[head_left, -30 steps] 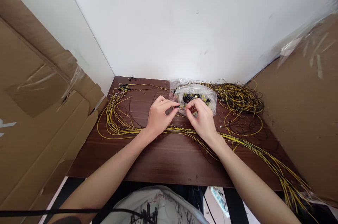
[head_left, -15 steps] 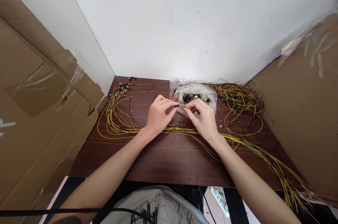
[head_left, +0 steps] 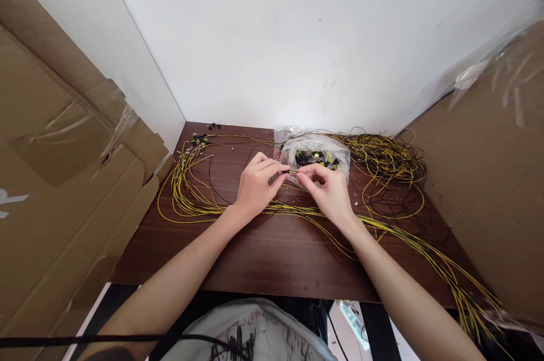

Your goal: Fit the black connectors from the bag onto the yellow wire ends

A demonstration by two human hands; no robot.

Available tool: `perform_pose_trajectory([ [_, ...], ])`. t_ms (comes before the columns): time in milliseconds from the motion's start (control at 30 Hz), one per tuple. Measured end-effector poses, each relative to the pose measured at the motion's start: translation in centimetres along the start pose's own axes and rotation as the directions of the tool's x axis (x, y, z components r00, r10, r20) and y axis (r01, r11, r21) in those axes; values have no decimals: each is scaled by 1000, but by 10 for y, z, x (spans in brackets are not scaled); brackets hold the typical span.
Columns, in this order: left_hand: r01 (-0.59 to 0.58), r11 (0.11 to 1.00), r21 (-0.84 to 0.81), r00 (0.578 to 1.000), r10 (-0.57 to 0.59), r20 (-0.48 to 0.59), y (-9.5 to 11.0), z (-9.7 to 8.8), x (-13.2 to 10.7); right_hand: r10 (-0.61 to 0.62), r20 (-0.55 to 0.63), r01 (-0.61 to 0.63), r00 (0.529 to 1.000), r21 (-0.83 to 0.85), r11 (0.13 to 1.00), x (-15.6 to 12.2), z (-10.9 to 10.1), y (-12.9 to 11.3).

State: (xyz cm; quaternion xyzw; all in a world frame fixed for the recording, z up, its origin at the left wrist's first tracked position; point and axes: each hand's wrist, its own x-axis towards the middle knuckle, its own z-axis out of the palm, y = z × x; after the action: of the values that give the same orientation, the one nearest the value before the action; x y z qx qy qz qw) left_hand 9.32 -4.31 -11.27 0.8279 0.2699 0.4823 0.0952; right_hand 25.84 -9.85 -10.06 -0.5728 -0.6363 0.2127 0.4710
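Note:
My left hand (head_left: 257, 185) and my right hand (head_left: 328, 191) meet over the middle of a dark wooden table (head_left: 263, 262). Both are closed in a pinch on a small black connector (head_left: 292, 171) held between the fingertips. Just behind them lies a clear plastic bag (head_left: 315, 152) with black and yellow small parts. Yellow and black wires (head_left: 191, 191) loop on the table at the left and run under my hands toward the right front corner.
A tangle of yellow and black wire (head_left: 389, 162) lies at the back right. A few small parts (head_left: 199, 138) sit at the back left corner. Cardboard sheets (head_left: 63, 179) lean at the left, and cardboard (head_left: 488, 179) at the right. A white wall stands behind.
My right hand's fingers have shifted slightly while both hands keep pinching the small part; otherwise nothing has moved.

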Motion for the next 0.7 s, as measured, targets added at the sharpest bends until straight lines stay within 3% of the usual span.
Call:
perform_pose_trajectory([
  [433,-58,998,-34,998,59,28,1,1,0,125,73,-136,990,180,974,1,2,4],
  [700,-54,991,-125,999,53,-10,4,2,0,185,128,-219,974,346,912,2,4,4],
])
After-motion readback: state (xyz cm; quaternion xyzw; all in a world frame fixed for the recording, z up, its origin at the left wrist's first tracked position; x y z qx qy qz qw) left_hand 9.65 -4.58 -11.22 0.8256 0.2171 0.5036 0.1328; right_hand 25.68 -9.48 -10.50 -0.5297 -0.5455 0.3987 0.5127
